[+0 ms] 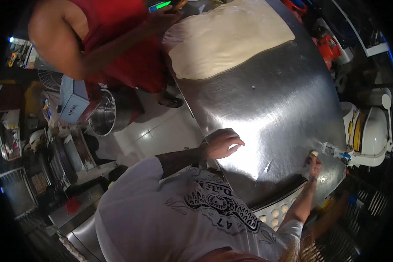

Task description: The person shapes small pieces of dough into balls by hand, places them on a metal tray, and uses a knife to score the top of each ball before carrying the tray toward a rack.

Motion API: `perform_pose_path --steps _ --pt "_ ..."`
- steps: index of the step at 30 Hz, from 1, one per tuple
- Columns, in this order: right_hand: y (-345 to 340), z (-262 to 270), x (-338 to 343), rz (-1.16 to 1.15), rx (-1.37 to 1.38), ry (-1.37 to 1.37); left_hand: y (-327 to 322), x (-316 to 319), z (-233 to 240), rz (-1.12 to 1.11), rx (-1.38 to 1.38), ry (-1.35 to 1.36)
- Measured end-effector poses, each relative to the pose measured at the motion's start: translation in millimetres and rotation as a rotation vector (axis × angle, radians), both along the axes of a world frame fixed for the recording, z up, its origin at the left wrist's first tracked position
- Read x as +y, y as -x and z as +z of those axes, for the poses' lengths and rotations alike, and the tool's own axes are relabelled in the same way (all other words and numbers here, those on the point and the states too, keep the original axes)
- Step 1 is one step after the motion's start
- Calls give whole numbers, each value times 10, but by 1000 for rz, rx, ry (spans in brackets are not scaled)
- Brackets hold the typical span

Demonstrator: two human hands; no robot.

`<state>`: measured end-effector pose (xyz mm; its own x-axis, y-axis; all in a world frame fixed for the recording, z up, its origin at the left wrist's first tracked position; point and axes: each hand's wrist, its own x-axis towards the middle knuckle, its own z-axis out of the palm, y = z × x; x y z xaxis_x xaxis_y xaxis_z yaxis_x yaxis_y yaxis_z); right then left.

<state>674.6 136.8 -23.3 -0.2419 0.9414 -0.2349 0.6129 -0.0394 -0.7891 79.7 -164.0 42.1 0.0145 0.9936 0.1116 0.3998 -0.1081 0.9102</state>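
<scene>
My left hand (225,144) is over the near left edge of a steel worktable (281,98), fingers loosely curled and apart, holding nothing visible. At the right end of the table, my right hand (315,166) grips a small pale object (314,153), too small to identify. Just beyond it lies a clear plastic bottle (330,149) with a blue part. A metal tray (261,212) with round hollows, several holding small pale dough pieces (275,213), is by my right forearm. A large flat sheet of dough (229,39) covers the table's far part.
A co-worker in red (124,59) stands at the far left, one hand near a device with a lit green display (159,6). A metal mixing bowl (102,113) stands beyond the table's left edge. White equipment (370,131) and a red gas cylinder (329,49) are beyond the right edge.
</scene>
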Motion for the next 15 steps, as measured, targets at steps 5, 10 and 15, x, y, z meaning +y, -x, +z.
perform_pose_path --steps 5,10,15 --pt "1015 78 -834 20 -671 -523 -138 434 405 -103 172 -208" --pt "2683 1375 -1752 -487 -103 -332 -716 366 -97 -41 -231 133" --pt "3418 1519 -3144 -300 343 -359 -1441 226 377 -434 -1280 794"
